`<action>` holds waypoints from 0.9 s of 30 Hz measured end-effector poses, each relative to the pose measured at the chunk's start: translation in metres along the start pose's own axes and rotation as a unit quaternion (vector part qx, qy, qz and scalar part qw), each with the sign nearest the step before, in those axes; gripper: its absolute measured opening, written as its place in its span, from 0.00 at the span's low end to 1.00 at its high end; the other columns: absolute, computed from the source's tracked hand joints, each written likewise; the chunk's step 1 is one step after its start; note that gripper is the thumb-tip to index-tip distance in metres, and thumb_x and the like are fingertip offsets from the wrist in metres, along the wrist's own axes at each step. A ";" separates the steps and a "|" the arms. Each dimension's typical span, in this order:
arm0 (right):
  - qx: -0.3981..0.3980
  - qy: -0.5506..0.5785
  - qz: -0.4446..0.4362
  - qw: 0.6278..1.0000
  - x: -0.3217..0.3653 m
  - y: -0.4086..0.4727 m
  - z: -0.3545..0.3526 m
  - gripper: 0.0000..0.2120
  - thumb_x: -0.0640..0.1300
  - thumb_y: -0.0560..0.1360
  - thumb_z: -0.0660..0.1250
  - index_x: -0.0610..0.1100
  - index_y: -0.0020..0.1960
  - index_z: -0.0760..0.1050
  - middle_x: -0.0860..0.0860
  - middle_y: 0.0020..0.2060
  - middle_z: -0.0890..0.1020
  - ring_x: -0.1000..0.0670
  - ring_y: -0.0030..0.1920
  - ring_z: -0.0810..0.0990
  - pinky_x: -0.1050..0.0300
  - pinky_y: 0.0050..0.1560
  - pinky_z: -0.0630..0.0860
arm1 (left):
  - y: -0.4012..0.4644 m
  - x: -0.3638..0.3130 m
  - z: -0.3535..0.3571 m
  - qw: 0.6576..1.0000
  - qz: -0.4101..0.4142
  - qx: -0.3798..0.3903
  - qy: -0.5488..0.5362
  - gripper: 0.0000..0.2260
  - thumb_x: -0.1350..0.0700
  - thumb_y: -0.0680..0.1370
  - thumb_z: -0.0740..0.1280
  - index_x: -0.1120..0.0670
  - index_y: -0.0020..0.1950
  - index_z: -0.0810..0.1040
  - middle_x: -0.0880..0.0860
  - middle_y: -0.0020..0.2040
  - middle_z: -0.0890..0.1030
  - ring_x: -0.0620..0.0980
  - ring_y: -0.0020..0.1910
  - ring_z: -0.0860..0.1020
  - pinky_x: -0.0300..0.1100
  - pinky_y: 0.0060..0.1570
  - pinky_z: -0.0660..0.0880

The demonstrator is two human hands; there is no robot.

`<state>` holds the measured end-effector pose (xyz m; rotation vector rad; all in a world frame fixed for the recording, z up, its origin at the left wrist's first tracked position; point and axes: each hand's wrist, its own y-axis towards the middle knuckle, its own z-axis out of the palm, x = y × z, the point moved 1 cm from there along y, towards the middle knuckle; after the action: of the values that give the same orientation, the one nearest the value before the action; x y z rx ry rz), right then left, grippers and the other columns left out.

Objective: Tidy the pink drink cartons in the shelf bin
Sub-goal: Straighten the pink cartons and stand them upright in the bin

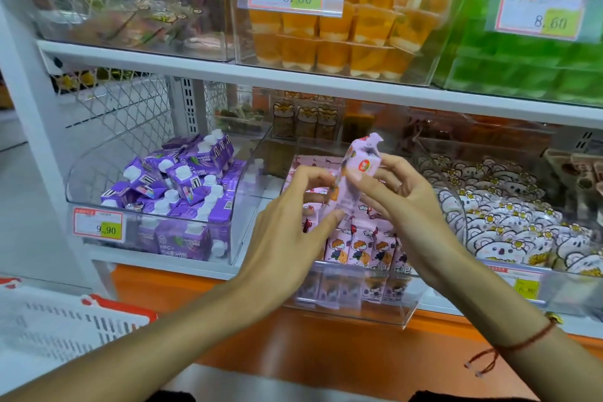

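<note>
A clear plastic shelf bin [385, 315] at the middle of the lower shelf holds several pink drink cartons [365, 246] with a cartoon child printed on them, most standing upright in rows. Above the bin both hands hold one pink carton [354, 173], tilted with its top pointing up and to the right. My left hand [293, 232] pinches its lower end between thumb and fingers. Its upper part is gripped by my right hand [401, 196]. The cartons behind my hands are partly hidden.
A clear bin of purple cartons [182, 189] stands to the left, a bin of koala-shaped snack packs [509, 225] to the right. Orange jelly cups [342, 36] and green packs [535, 68] fill the shelf above. A white and red basket [65, 320] sits at lower left.
</note>
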<state>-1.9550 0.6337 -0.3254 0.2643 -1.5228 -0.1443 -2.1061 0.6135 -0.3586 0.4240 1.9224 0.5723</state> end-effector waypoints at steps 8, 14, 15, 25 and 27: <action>-0.020 -0.069 -0.097 0.993 -0.002 -0.006 0.008 0.11 0.38 0.72 0.72 0.42 0.54 0.79 0.53 0.47 0.85 0.59 0.49 0.82 0.70 0.47 0.76 | 0.005 0.006 -0.005 1.000 -0.002 -0.009 -0.001 0.17 0.54 0.73 0.73 0.43 0.59 0.74 0.37 0.57 0.79 0.36 0.59 0.75 0.41 0.61 0.74; -0.016 -0.080 -0.097 0.992 0.003 -0.008 0.010 0.12 0.46 0.71 0.71 0.47 0.54 0.79 0.56 0.46 0.84 0.60 0.46 0.82 0.68 0.43 0.77 | 0.007 -0.001 -0.008 0.997 -0.029 -0.012 -0.065 0.14 0.53 0.74 0.72 0.44 0.58 0.77 0.38 0.52 0.81 0.37 0.55 0.78 0.44 0.57 0.76; -0.011 -0.075 -0.083 0.994 0.004 -0.007 0.008 0.11 0.46 0.73 0.70 0.47 0.55 0.79 0.56 0.47 0.84 0.60 0.45 0.82 0.69 0.41 0.76 | 0.008 -0.002 -0.009 0.996 -0.037 -0.002 -0.077 0.14 0.55 0.75 0.71 0.44 0.59 0.77 0.39 0.52 0.82 0.36 0.55 0.78 0.41 0.58 0.76; -0.006 -0.038 0.071 0.997 -0.003 0.000 0.000 0.14 0.48 0.74 0.70 0.42 0.55 0.78 0.42 0.45 0.85 0.49 0.36 0.78 0.61 0.38 0.77 | 0.011 -0.004 -0.006 0.938 -0.211 0.114 -0.249 0.07 0.53 0.80 0.63 0.49 0.52 0.81 0.43 0.40 0.85 0.40 0.42 0.83 0.33 0.38 0.79; -0.005 -0.034 0.074 0.997 -0.004 0.000 0.000 0.14 0.47 0.74 0.70 0.43 0.57 0.78 0.42 0.43 0.85 0.52 0.33 0.78 0.64 0.35 0.77 | 0.012 -0.002 -0.005 0.928 -0.233 0.124 -0.265 0.09 0.52 0.80 0.62 0.52 0.55 0.81 0.48 0.44 0.86 0.43 0.43 0.84 0.35 0.39 0.80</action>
<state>-1.9552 0.6352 -0.3292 0.1394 -1.6026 -0.0427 -2.1100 0.6211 -0.3486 0.2300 1.4920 -0.1004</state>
